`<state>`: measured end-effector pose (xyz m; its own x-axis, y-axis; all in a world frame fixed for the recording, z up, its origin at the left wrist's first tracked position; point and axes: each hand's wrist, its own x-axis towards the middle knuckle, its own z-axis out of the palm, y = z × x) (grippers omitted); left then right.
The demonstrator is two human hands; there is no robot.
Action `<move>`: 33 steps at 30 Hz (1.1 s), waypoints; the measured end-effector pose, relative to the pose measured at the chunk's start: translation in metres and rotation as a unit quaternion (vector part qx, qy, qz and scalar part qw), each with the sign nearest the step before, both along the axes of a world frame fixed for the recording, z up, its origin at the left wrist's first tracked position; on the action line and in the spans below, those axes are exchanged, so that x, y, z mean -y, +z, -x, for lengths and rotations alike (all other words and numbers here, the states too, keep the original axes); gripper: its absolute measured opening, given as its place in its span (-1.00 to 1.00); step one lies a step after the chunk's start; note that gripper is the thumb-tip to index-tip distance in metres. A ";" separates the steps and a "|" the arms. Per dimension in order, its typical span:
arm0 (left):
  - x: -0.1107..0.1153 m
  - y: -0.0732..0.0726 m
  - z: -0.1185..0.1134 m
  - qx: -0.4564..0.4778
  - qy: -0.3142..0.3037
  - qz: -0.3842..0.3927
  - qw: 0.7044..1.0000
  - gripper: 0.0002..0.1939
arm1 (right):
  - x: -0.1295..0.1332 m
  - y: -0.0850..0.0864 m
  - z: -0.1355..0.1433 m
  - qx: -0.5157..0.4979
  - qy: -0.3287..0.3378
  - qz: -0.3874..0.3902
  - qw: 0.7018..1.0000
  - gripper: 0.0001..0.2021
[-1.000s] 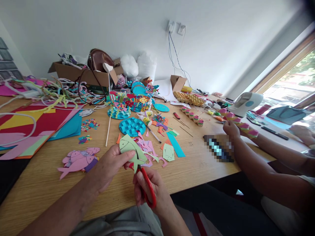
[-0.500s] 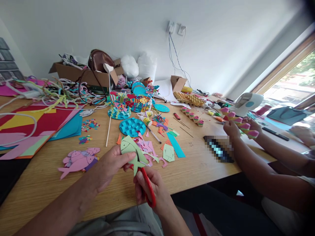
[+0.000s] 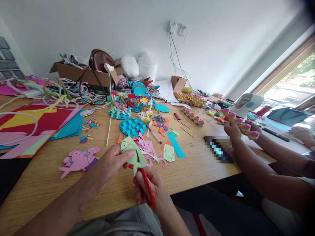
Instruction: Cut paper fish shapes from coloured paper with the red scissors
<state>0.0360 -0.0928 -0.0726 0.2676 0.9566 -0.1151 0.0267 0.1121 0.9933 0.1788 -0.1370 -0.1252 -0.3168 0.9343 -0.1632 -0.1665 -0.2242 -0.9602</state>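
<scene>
Head view: near the front edge of the table (image 3: 189, 170), the green paper fish (image 3: 129, 145) is pinched by the left hand (image 3: 113, 164), red-handled scissors (image 3: 149, 189) gripped by the right hand (image 3: 157, 184); little has shifted, cutting seems unfinished.

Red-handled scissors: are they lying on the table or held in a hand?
Held: the right hand grips the scissors by the red handle, near the green paper fish.

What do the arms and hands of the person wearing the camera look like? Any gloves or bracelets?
The left hand and right hand are bare, with no gloves. No sleeve, watch or bracelet shows on the left forearm or right forearm. I see no rings, but some fingers are hidden.
</scene>
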 end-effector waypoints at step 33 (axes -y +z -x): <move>-0.002 0.007 0.006 0.048 -0.068 0.093 0.992 -0.76 | 0.003 0.001 -0.006 0.016 0.020 -0.009 1.000 -0.47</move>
